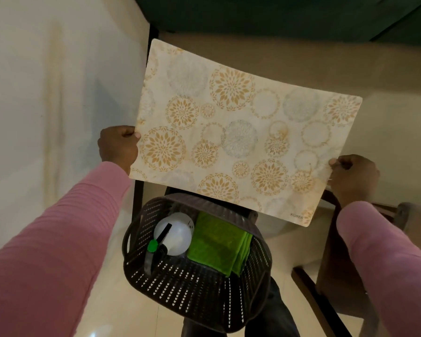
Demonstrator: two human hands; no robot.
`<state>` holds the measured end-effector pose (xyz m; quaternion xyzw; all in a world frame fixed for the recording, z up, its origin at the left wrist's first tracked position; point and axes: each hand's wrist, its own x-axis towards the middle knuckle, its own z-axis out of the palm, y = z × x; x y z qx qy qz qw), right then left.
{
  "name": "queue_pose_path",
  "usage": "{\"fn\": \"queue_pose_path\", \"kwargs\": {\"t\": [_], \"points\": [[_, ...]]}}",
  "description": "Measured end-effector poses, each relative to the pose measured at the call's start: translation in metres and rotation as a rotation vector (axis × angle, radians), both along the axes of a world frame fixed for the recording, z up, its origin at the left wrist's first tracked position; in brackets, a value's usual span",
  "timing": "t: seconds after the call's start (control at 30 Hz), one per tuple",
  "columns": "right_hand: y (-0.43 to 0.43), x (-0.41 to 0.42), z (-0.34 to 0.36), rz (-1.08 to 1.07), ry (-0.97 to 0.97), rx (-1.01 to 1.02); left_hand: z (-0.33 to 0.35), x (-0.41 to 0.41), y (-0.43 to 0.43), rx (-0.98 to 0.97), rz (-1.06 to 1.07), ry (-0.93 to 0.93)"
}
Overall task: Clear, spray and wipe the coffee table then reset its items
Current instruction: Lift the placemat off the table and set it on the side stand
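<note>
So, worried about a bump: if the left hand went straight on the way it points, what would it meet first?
The left hand grips the mat; beyond, probably the dark post, though depth is unclear.

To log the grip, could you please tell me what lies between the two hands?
Head view: the mat spans from left hand to right hand.

One placemat (229, 132), one basket (192, 293) (one bottle (179, 235), one cloth (216, 242)).
</note>
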<state>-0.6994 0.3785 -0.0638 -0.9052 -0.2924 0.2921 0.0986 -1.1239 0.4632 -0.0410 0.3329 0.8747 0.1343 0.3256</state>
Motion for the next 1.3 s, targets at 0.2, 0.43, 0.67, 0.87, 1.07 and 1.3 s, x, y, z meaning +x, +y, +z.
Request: {"fn": "queue_pose_path", "kwargs": {"t": [0.2, 0.43, 0.67, 0.87, 1.07, 1.3], "points": [[-0.003, -0.003, -0.002, 0.011, 0.047, -0.041, -0.003, 0.001, -0.002, -0.053, -0.007, 0.041], [-0.005, -0.006, -0.007, -0.037, 0.084, -0.101, -0.010, 0.000, -0.009, -0.107, -0.020, 0.041], [0.001, -0.017, 0.000, -0.050, 0.036, -0.189, -0.009, 0.004, -0.006, -0.156, -0.064, 0.043], [-0.001, -0.041, 0.013, -0.004, -0.008, -0.222, -0.001, 0.018, -0.009, -0.184, -0.168, 0.023], [-0.008, -0.076, 0.035, 0.179, 0.036, -0.095, 0.024, 0.048, -0.023, -0.132, -0.350, 0.051], [-0.026, -0.101, 0.109, 0.271, 0.099, 0.076, 0.097, 0.083, -0.057, -0.025, -0.895, 0.150]]}}
